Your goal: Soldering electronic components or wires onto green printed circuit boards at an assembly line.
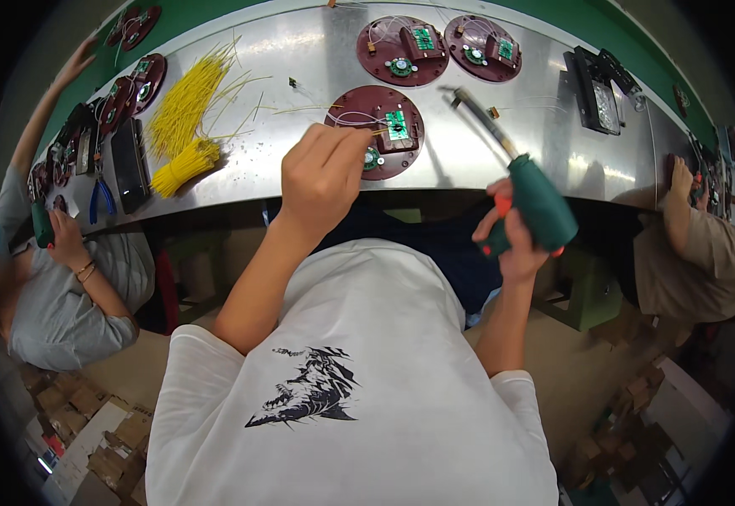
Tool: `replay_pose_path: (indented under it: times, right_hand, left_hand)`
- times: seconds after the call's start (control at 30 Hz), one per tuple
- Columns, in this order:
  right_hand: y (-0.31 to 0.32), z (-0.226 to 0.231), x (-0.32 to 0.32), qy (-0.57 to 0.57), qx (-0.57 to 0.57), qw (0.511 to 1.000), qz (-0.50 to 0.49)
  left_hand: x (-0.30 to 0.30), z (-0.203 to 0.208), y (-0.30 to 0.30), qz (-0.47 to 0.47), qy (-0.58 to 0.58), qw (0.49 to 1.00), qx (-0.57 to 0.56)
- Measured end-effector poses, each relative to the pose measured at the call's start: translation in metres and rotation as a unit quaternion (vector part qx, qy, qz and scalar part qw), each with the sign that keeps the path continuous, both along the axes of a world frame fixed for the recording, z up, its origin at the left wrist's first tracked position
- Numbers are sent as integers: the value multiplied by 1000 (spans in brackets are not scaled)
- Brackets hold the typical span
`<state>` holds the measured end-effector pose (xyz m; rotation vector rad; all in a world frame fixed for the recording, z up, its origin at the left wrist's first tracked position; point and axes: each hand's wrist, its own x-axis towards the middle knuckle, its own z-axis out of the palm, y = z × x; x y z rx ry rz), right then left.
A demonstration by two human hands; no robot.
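Note:
My right hand (515, 232) is wrapped round the green handle of a soldering gun (544, 202) with red parts. Its metal tube slants up and left, the tip above the bench and to the right of the nearest disc. My left hand (325, 173) is closed in a pinch on a thin yellow wire (377, 132), whose end reaches toward a green circuit board (397, 125). That board sits on a round maroon disc (353, 103), which also carries a small round green part (372, 158) and thin white wires. My left fingers cover part of the disc.
Two more maroon discs (376, 59) (469, 67) with boards lie farther back. Left are loose yellow wires (184, 101), a tied yellow bundle (185, 167) and blue-handled pliers (102, 201). A black stand (595, 93) stands right. Co-workers sit at both sides.

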<state>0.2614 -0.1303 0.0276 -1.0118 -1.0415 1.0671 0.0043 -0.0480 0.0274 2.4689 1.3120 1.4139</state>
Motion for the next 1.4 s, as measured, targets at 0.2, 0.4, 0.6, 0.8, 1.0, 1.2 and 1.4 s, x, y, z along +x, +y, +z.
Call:
replay_pose_path:
  times: [0.2,0.4,0.6,0.8,1.0,1.2,1.4]
  right_hand:
    - [-19,14,-8,-77,-16,995,66]
    - [-15,8,-14,-118,-36,991,60]
    - [-11,10,-19,-116,-57,990,62]
    - [-13,9,-19,-109,-83,988,74]
    - [-15,3,-19,-114,-73,987,91]
    - [-4,0,-9,-54,0,999,9]
    - [50,3,17,4,20,998,-62]
  left_hand:
    - [1,-11,4,-15,27,999,-27]
    - [4,-11,7,-25,17,999,-26]
    - [3,-11,8,-26,15,999,-34]
    - [0,-14,7,-24,14,999,-28]
    - [-4,-19,7,-27,11,999,-25]
    - [-3,-18,7,-25,17,999,-18]
    - [-5,-20,5,-22,25,999,-34]
